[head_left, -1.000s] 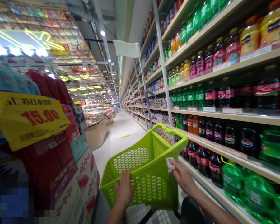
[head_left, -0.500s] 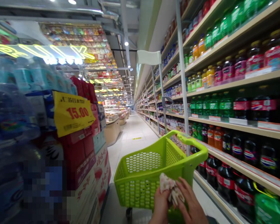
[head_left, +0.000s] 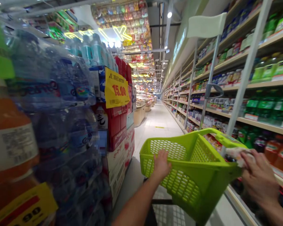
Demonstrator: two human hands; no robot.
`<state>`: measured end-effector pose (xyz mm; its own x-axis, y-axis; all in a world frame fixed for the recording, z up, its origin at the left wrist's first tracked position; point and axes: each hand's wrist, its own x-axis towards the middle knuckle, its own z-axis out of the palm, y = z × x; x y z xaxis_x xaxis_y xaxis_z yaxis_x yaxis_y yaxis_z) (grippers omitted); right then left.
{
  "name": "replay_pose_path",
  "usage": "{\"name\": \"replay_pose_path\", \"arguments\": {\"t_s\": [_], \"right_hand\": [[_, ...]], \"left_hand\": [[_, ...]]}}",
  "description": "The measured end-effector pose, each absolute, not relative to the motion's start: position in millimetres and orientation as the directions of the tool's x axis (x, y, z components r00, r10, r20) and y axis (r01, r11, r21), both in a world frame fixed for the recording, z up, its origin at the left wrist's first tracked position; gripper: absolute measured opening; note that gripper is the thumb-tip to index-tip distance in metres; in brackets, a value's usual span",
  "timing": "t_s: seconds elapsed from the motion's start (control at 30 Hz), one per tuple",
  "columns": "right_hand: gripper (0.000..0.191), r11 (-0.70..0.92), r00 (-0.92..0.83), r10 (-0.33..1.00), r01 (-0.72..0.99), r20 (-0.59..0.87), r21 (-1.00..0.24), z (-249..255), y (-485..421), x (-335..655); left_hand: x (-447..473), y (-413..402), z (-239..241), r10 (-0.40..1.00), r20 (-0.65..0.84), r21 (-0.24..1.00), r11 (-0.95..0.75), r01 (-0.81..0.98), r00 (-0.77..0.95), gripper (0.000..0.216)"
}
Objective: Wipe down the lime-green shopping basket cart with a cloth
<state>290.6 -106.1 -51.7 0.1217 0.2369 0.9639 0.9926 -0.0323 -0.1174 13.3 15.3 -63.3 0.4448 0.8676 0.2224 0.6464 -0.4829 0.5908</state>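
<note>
A lime-green plastic shopping cart with honeycomb holes in its sides stands in front of me, and its basket looks bare inside. My left hand reaches forward, its fingers hooked over the near side rim. At the handle end on the right, my right hand is closed on a crumpled pale cloth with a faint pattern. The cloth touches the corner of the cart's handle. Part of it is hidden under my fingers.
Shelves of bottled drinks line the right side. Shrink-wrapped water bottles and stacked cartons with a yellow price sign stand close on the left. A tiled aisle runs ahead; a metal post rises behind the cart.
My hands have parted from around the cloth. My left hand has gone to the cart's side rim; my right has carried the cloth to the handle. The view has swung left.
</note>
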Motion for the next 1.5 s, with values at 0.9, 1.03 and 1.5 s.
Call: {"name": "replay_pose_path", "arguments": {"t_s": [0.9,1.03,1.5], "right_hand": [[0.032,0.173,-0.261,0.425,0.963,0.867,0.205,-130.3,-76.3,215.4],[0.031,0.292,-0.374,0.496,0.922,0.783,0.256,-184.4,-80.5,189.0],[0.023,0.482,-0.486,0.498,0.844,0.718,0.236,-196.8,-34.1,118.8]], "left_hand": [[-6.7,33.3,-99.6,0.836,0.139,0.129,-0.546,0.828,0.53,0.077],[-8.5,30.1,-97.3,0.821,0.132,0.151,-0.571,0.807,0.556,0.079],[-71.9,63.9,-102.9,0.831,0.17,0.313,-0.555,0.771,0.53,0.064]]}}
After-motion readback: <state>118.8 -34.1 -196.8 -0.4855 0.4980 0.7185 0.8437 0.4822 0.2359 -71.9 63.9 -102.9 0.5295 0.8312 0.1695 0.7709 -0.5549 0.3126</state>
